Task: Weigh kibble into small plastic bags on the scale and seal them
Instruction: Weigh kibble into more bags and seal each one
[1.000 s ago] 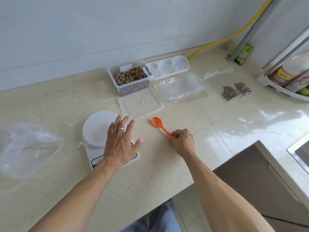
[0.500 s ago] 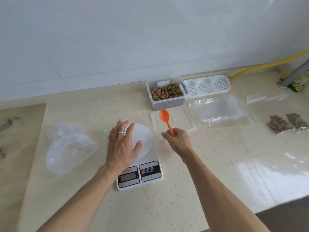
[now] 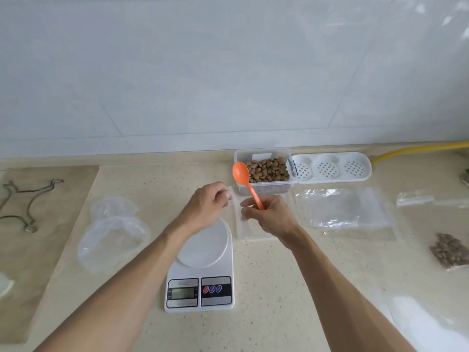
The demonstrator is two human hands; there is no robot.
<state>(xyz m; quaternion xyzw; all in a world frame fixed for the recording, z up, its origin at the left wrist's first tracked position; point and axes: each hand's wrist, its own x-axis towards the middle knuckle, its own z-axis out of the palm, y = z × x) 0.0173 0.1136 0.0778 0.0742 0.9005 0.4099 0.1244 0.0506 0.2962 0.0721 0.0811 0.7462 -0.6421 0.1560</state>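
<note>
A white digital scale (image 3: 200, 271) sits at the counter's middle, its round platform bare. Just beyond it my left hand (image 3: 206, 208) pinches one edge of a small clear plastic bag (image 3: 234, 201). My right hand (image 3: 270, 215) grips the handle of an orange spoon (image 3: 241, 174), bowl pointing up, and its fingertips touch the bag's other edge. A clear box of brown kibble (image 3: 267, 170) stands right behind the spoon. A stack of clear bags (image 3: 342, 210) lies to the right.
A clear lid (image 3: 253, 235) lies under my right hand. A white perforated tray (image 3: 332, 168) adjoins the box. A filled kibble bag (image 3: 451, 251) lies far right, a crumpled plastic bag (image 3: 114, 235) left, a metal tool (image 3: 25, 199) far left.
My left hand left the scale platform and now pinches a small bag. My right hand raised the spoon and met the left beyond the scale. The view shifted left.
</note>
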